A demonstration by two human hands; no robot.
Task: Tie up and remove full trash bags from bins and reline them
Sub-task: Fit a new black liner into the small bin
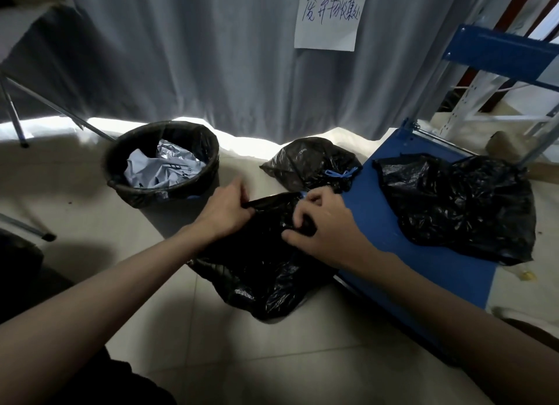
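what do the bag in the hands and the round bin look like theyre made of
Bag: thin glossy black plastic film, by its crinkles and sharp highlights. Round bin: unclear, since a black liner covers it; its faintly ribbed wall suggests woven or moulded plastic.

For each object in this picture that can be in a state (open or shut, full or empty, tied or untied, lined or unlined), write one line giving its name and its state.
Bin: upright, lined in black, holding crumpled pale wrapping.
Tied bag: full, closed with a blue drawstring.
Loose bag: crumpled on the blue panel, not tied.
Held bag: on the floor, mouth gathered.
Left hand: grips the held bag's top edge.
Right hand: pinches the same edge.
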